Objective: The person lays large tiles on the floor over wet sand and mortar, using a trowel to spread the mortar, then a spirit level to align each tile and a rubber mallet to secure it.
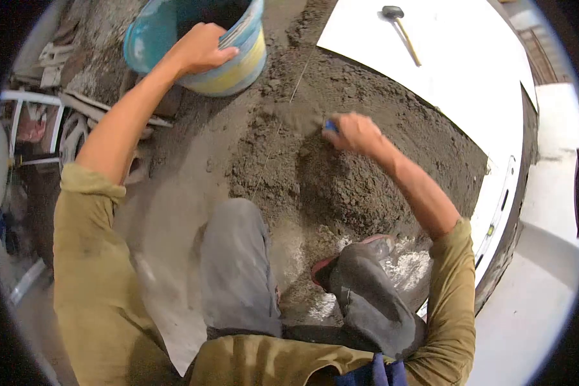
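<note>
My left hand (204,49) is closed over the rim of a teal bucket (254,55) with a yellow band, at the upper left. The bucket looks tilted, and its inside is dark. My right hand (357,133) is wrapped round the blue handle of a trowel (330,125), low over the grey mortar bed (360,186). The trowel's blade is smeared by motion and hard to tell from the mortar. A thin string (298,82) runs along the mortar, left of my right hand.
White tiles (457,77) lie at the upper right, with a black-headed mallet (402,32) on them. A spirit level (495,219) rests along the tile edge at right. Wood scraps (87,106) and a white frame (38,96) stand at left. My knees are close to the mortar.
</note>
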Action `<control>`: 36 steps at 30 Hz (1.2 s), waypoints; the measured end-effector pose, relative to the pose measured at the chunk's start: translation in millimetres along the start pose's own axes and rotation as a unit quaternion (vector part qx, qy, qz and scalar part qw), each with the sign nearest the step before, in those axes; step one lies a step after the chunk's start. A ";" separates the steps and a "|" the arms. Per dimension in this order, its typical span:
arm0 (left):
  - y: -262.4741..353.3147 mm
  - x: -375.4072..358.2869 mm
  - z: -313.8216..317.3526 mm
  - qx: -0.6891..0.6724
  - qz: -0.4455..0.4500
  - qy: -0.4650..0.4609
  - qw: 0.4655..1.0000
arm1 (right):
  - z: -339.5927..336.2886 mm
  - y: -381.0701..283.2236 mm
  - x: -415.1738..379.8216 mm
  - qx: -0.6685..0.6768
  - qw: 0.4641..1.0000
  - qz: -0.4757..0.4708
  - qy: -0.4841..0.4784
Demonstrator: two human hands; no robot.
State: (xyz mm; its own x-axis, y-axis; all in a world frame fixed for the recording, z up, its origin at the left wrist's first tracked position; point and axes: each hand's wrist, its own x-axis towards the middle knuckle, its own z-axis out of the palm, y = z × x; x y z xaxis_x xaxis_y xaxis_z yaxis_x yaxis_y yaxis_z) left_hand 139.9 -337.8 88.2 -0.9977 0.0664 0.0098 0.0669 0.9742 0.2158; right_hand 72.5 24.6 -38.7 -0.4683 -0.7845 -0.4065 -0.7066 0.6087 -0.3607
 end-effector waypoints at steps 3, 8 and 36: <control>7.0 0.5 -7.3 -0.014 -0.022 -0.013 1.000 | -25.5 33.9 37.8 -0.009 0.996 0.050 0.078; 13.6 -2.2 -13.0 -0.030 -0.040 -0.011 0.999 | -16.6 52.8 19.4 0.158 0.974 0.106 0.125; 19.7 -3.3 -17.1 -0.068 -0.059 -0.017 0.996 | 42.5 18.4 -18.2 0.701 0.638 0.247 0.202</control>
State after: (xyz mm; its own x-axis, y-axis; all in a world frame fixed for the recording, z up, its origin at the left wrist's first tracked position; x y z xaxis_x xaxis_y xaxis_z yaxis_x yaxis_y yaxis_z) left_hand 144.4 -322.5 109.1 -0.9978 -0.0367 -0.0554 -0.0536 0.9375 0.3439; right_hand 90.6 55.1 -73.6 -0.7481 -0.2505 -0.6145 0.6169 0.0787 -0.7831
